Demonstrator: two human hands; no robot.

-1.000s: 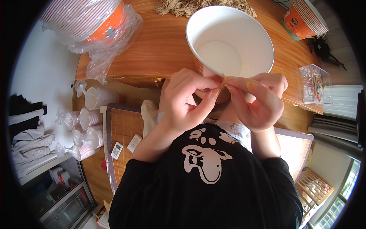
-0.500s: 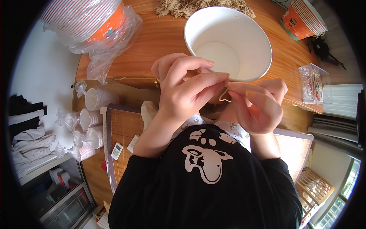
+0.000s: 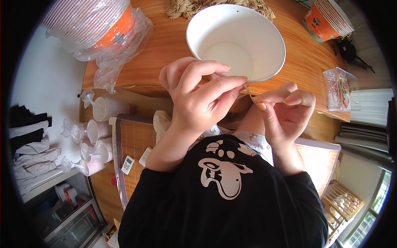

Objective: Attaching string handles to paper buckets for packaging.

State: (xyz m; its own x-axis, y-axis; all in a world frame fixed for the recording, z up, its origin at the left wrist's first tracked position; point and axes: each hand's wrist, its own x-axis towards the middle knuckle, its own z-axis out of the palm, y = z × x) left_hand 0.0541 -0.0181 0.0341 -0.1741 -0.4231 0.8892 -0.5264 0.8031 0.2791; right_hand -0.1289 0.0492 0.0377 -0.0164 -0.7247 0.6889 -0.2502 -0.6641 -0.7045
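A white paper bucket (image 3: 264,49) tilts toward me at the table's near edge, its mouth facing up and a small hole in its far rim. My left hand (image 3: 198,91) is at the bucket's near rim, thumb and index finger pinched on a thin beige cord (image 3: 249,91). The left fingers cover part of that rim, so whether the cord passes through it is hidden. Just to the right, my right hand (image 3: 289,109) pinches the cord's other end between thumb and index finger. A short stretch of cord runs between the two hands.
Beige cords (image 3: 182,9) lie bundled behind the bucket. Plastic-wrapped orange buckets (image 3: 118,29) stand far left, more stacked buckets (image 3: 324,20) far right. A clear plastic box (image 3: 341,89) sits at the table's right edge. Bagged cups (image 3: 99,130) and a remote control (image 3: 127,164) are lower left.
My right hand has moved slightly right and down, and the cord between the hands is now drawn straighter. The bucket has shifted a little left, bringing its far-rim hole into clearer view.
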